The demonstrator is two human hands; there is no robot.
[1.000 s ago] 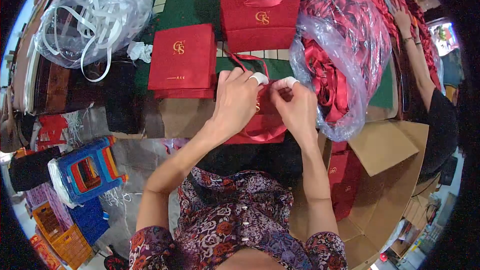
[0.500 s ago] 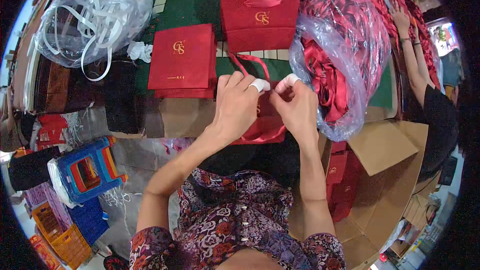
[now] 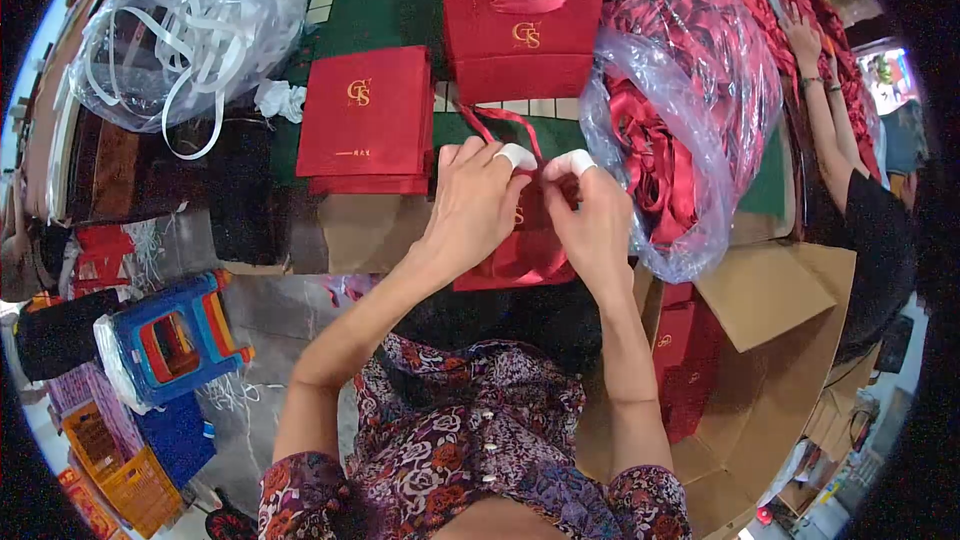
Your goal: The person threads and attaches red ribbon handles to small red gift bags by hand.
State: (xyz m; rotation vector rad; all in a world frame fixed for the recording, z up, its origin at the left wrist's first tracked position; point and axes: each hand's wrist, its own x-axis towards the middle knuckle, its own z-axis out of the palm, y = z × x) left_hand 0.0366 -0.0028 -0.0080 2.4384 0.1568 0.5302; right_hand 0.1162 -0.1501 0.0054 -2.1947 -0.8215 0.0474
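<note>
Bag [image 3: 533, 228] is deep red, its gold lettering [image 3: 519, 215] partly hidden.

A table with a green top [image 3: 385, 0] carries most of the things. On its left side lies a clear plastic bag of white strips [image 3: 190, 40], with a crumpled white wad [image 3: 280, 100] just beside it. Flat red bags [image 3: 365, 120] lie in a pile, and a filled red bag [image 3: 525, 65] stands near them. To the right sits a plastic bag of red ribbon [image 3: 690, 110]. A partly hidden red bag [image 3: 515, 270] rests at the near edge. White shreds [image 3: 235, 395] lie on the grey floor [image 3: 290, 340].
</note>
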